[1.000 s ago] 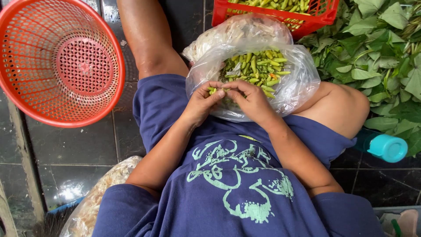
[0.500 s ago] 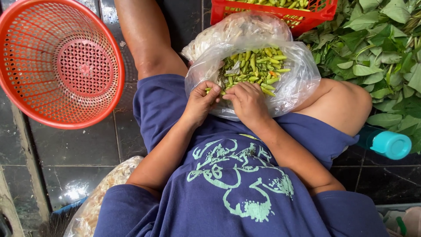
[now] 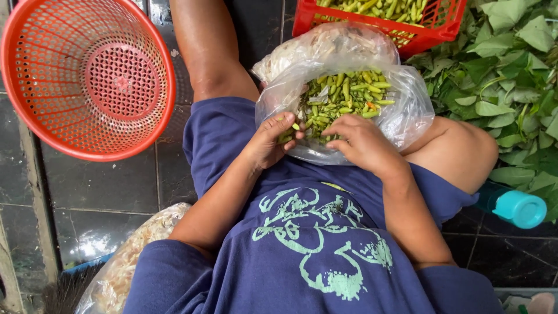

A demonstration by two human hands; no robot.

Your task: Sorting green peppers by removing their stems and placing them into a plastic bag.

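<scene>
A clear plastic bag (image 3: 407, 113) full of small green chillies (image 3: 343, 96) rests on my lap. At the bag's near edge my left hand (image 3: 268, 141) pinches one green chilli (image 3: 294, 125) between thumb and fingers. My right hand (image 3: 361, 142) lies palm down on the chillies at the bag's front, its fingers curled among them; whether it grips one is hidden. The two hands are close together, almost touching.
An orange round plastic basket (image 3: 35, 116) stands on the dark tiled floor at the left. A red crate (image 3: 433, 32) with more green chillies sits behind the bag. Green leaves (image 3: 511, 75) pile at the right, a teal-capped bottle (image 3: 517, 207) by my knee, another bag (image 3: 125, 264) lower left.
Both hands have stayed at the bag's front edge, with the fingers working slightly. The left hand has shifted a little away from the right, holding a chilli.
</scene>
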